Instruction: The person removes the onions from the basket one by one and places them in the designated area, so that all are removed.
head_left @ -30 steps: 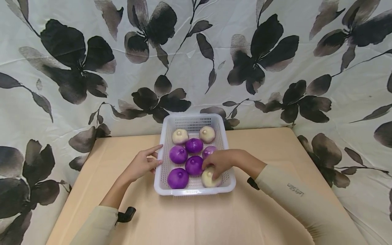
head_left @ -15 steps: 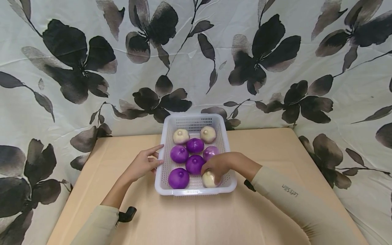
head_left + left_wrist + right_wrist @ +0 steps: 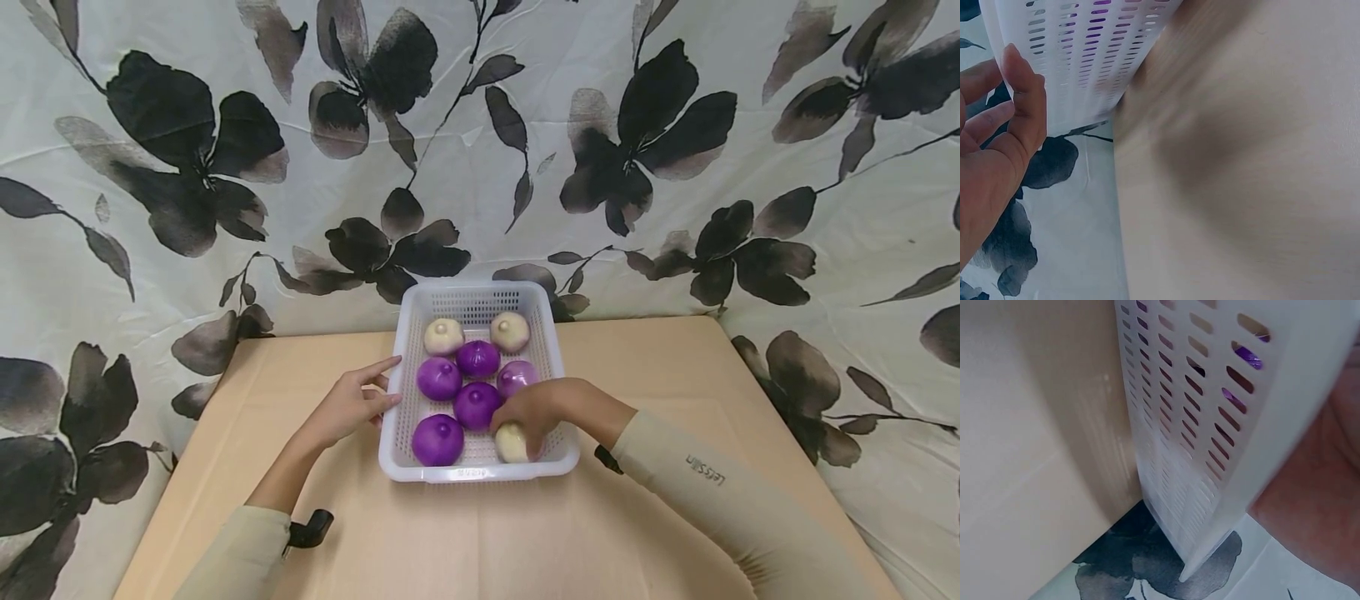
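A white slotted basket [image 3: 477, 472] sits on the tan table [image 3: 480, 542], holding purple and white onions. Inside its near right corner, the right hand [image 3: 534, 408] grips a white onion [image 3: 512, 442]; the left hand [image 3: 347, 406] rests open-fingered against the basket's left wall.

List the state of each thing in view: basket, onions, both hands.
White perforated plastic basket: upright on the tan table, holding eight onions.
Cream onion at the basket's near right corner: gripped from above.
Right hand: fingers curled round that cream onion.
Left hand: relaxed, fingertips at the basket's left wall.
Five purple onions: loose in the basket.
Two far cream onions: untouched.
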Demonstrator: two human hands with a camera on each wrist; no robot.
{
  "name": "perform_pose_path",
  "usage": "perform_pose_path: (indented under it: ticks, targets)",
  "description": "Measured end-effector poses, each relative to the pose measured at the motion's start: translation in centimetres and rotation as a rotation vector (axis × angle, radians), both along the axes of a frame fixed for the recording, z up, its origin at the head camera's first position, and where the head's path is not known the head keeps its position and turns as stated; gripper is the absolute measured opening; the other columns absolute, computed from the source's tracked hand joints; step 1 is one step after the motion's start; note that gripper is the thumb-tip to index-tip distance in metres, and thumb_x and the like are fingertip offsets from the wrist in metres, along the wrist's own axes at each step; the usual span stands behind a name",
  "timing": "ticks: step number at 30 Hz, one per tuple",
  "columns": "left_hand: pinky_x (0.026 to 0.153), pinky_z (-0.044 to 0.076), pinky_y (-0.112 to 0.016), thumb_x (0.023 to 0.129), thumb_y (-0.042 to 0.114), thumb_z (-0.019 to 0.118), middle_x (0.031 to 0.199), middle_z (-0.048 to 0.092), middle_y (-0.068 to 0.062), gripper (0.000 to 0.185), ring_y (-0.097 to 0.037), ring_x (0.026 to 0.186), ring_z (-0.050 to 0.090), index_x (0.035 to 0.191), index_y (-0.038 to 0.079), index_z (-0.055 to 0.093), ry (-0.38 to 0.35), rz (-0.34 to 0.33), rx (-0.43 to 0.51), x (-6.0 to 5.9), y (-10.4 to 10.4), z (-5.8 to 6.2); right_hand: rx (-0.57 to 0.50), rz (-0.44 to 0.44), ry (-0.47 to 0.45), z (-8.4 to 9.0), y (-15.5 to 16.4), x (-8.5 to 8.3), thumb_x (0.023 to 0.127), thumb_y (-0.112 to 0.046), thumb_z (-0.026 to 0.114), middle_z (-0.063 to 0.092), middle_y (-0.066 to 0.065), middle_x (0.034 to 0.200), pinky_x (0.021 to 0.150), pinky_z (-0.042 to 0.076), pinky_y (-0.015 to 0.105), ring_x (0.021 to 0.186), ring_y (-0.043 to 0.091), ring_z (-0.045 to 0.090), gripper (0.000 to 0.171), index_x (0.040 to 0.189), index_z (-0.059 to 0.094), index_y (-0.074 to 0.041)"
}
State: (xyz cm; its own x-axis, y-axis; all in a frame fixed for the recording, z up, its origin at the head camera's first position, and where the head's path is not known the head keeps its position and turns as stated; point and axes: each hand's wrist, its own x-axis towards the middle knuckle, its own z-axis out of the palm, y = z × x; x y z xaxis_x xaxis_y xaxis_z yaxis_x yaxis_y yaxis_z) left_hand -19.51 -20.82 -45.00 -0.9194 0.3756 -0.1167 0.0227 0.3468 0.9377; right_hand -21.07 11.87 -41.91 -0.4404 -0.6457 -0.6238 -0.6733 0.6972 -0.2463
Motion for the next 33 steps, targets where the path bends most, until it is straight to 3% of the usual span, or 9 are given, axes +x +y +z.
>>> perform_pose_path:
  ticks: [10, 16, 22, 33]
  targets:
    - [0.057, 0.063, -0.036, 0.095, 0.001, 0.07, 0.106, 0.058, -0.025, 0.071, -0.013, 0.071, 0.069, 0.158, -0.001, 0.037, -0.005, -0.002, 0.013, -0.1, -0.2, -0.1, -0.091, 0.036, 0.004, 1.4, 0.7, 0.0, 0.075, -0.017, 0.092, 0.065, -0.009, 0.116, 0.103, 0.049, 0.028, 0.106, 0.01, 0.057, 0.062, 0.131, 0.066, -0.023]
    - [0.058, 0.063, -0.036, 0.096, 0.001, 0.069, 0.106, 0.059, -0.025, 0.071, -0.014, 0.074, 0.071, 0.158, 0.0, 0.037, -0.011, -0.011, 0.013, -0.2, -0.2, -0.2, -0.197, 0.001, 0.011, 2.9, 1.8, 0.1, 0.075, -0.014, 0.091, 0.065, -0.007, 0.129, 0.112, 0.046, 0.033, 0.119, 0.012, 0.056, 0.068, 0.137, 0.064, -0.02]
    - [0.06, 0.064, -0.041, 0.096, 0.002, 0.069, 0.105, 0.06, -0.026, 0.07, -0.014, 0.072, 0.071, 0.158, -0.001, 0.037, 0.002, -0.018, 0.01, -0.2, -0.1, -0.1, -0.38, -0.036, 0.039, 4.1, 3.5, -0.1, 0.078, -0.016, 0.089, 0.06, -0.003, 0.136, 0.113, 0.047, 0.04, 0.126, 0.017, 0.054, 0.068, 0.14, 0.062, -0.02]
    - [0.058, 0.063, -0.037, 0.095, 0.001, 0.07, 0.104, 0.059, -0.025, 0.07, -0.014, 0.074, 0.07, 0.157, -0.002, 0.038, -0.007, -0.016, 0.018, -0.2, 0.0, 0.1, -0.644, -0.228, 0.128, 5.4, 7.7, -0.8, 0.082, -0.019, 0.086, 0.055, 0.002, 0.142, 0.106, 0.049, 0.046, 0.126, 0.021, 0.054, 0.067, 0.143, 0.062, -0.031]
